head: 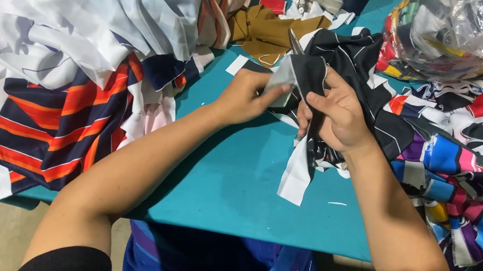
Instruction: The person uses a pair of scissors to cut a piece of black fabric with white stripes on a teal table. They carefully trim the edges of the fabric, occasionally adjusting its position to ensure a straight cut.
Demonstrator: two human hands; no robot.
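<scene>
Two hands meet over the middle of the teal table (233, 186). The left hand (247, 96) pinches a small folded grey-white corner of cloth (282, 78) between thumb and fingers (274, 93). The right hand (340, 113) is just beside it, its fingers closed on the black cloth with thin white stripes (359, 57). A small pointed tool (296, 43), maybe snips, sticks up between the hands; I cannot tell which hand holds it. The black cloth's long side runs from the hands up and to the right. A white strip (298, 177) hangs down under the right hand. A clear plastic bag (468, 30) at the far right holds bright cloth pieces.
</scene>
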